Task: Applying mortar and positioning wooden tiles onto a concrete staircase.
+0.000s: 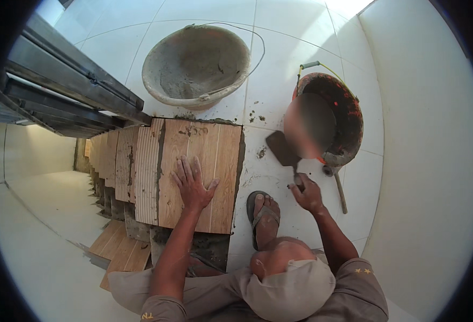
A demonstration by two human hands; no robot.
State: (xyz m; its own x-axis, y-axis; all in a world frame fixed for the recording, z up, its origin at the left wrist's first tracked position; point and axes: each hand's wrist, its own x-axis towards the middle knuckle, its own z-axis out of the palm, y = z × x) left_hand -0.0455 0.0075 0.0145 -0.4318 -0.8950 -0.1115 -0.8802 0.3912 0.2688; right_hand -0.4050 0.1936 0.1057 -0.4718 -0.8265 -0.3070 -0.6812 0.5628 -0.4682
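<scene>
My left hand (194, 188) lies flat with fingers spread on a wood-look tile (222, 161) with grey mortar along its edges, at the top of a stair. My right hand (307, 194) grips a dark trowel (283, 150) by its handle, its blade beside an orange-and-black bucket (349, 123) whose middle is blurred. A mallet (341, 193) lies on the white tiled floor next to that bucket, partly hidden.
A wide grey mixing bucket (196, 67) stands above the tile. Dark metal railing (70, 75) runs at the upper left, over descending steps (124, 166). Loose wood-look tiles (113, 239) lie lower left. My sandalled foot (266, 214) is on the floor; a white wall (424, 134) is at right.
</scene>
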